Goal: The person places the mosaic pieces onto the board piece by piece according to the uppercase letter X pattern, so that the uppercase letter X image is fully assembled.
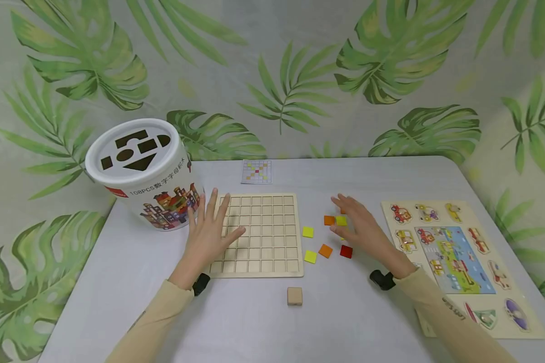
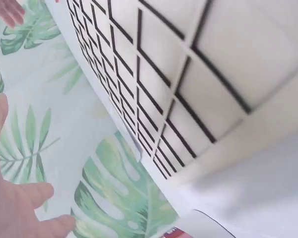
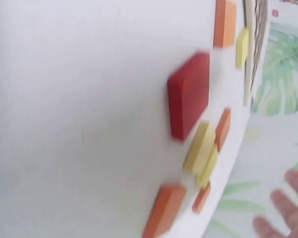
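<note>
A pale wooden grid board (image 1: 263,237) lies mid-table. My left hand (image 1: 206,234) is spread over its left side, fingers straight and holding nothing; the left wrist view shows that hand (image 2: 20,208) apart from the board. Right of the board are small square tiles: yellow ones (image 1: 308,232), orange ones (image 1: 325,250) and a red tile (image 1: 346,251). Above some of them hovers my right hand (image 1: 363,229), fingers loosely extended, hiding part of the group. In the right wrist view its fingers (image 3: 288,208) stand clear of the red tile (image 3: 191,96) and its neighbours.
A white bucket (image 1: 163,201) with shape holes in its lid stands at the back left. Behind the board lies a small card (image 1: 256,172) with a coloured grid pattern. A wooden cube (image 1: 294,296) sits in front. On the right lies a picture puzzle board (image 1: 463,257), partly under my forearm.
</note>
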Tool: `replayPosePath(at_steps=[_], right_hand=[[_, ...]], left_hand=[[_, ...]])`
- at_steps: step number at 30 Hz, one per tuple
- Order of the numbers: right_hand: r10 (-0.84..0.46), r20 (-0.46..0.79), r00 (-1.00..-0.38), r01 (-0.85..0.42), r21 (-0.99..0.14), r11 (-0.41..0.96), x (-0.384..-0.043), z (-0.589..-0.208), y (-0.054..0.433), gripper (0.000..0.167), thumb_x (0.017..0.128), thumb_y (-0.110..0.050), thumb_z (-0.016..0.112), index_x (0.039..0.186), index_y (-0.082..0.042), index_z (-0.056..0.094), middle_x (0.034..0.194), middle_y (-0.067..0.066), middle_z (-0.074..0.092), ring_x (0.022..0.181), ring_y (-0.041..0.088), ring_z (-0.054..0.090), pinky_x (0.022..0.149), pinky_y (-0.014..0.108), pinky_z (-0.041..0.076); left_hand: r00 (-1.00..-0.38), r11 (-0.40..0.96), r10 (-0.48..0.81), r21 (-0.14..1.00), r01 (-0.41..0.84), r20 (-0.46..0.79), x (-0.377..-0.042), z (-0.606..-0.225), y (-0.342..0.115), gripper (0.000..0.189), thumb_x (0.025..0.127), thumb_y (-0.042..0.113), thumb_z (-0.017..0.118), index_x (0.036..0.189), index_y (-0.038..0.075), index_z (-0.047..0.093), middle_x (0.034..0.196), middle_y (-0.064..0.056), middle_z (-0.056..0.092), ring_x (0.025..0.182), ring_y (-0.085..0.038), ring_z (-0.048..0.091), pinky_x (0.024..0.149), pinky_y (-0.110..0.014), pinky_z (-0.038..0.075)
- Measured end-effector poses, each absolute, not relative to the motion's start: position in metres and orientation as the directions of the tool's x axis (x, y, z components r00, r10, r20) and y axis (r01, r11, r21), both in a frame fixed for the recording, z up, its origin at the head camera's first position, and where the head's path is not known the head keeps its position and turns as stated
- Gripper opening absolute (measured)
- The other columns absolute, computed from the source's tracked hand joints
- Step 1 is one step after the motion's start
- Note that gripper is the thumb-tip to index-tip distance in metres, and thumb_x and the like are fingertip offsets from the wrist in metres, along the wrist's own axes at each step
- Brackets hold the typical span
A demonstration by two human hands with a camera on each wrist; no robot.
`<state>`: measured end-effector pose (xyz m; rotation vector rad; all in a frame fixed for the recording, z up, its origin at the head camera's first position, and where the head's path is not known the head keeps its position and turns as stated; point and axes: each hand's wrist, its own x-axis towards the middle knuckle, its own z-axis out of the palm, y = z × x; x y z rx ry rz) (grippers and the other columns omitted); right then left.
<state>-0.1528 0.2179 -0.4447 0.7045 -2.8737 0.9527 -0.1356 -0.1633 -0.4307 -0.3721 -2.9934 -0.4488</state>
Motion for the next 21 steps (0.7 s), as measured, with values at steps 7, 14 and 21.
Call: replayPosePath(at_steps=[7, 14, 21], right_hand=[[-0.522, 0.16, -0.838, -0.465, -0.708, 0.532, -0.14, -0.456, 0.198, 0.049, 0.085, -0.006, 0.071, 0.131, -0.002, 0.055, 0.129, 0.015, 0.058, 0.112, 0.033, 0.055, 0.088, 0.047, 0.046], [-0.606, 0.095, -0.79, -0.477, -0.715, 0.511, -0.129, -0.469, 0.185, 0.033, 0.081, 0.002, 0.072, 0.113, -0.004, 0.065, 0.111, 0.005, 0.066, 0.094, 0.021, 0.059, 0.082, 0.034, 0.047], [-0.62, 0.036, -0.784, -0.491, -0.646, 0.584, -0.126, -0.468, 0.175, 0.028, 0.079, -0.008, 0.078, 0.105, -0.008, 0.067, 0.103, -0.003, 0.062, 0.093, 0.015, 0.053, 0.084, 0.034, 0.044]], left_hand=[[-0.955, 0.886, 0.265, 0.357, 0.296, 0.134, -0.126, -0.437, -0.184, 0.084, 0.092, 0.052, 0.055, 0.153, 0.005, 0.019, 0.159, -0.016, 0.01, 0.143, -0.037, 0.003, 0.108, -0.06, 0.006], [-0.961, 0.783, 0.273, 0.59, 0.198, -0.04, -0.129, -0.455, -0.214, 0.08, 0.094, 0.04, 0.058, 0.153, 0.005, 0.017, 0.159, -0.013, 0.013, 0.144, -0.034, 0.005, 0.11, -0.054, 0.009], [-0.937, 0.719, 0.327, 0.675, 0.163, -0.121, -0.13, -0.468, -0.233, 0.076, 0.092, 0.033, 0.063, 0.151, 0.002, 0.025, 0.158, -0.013, 0.015, 0.143, -0.038, 0.002, 0.107, -0.061, 0.005]])
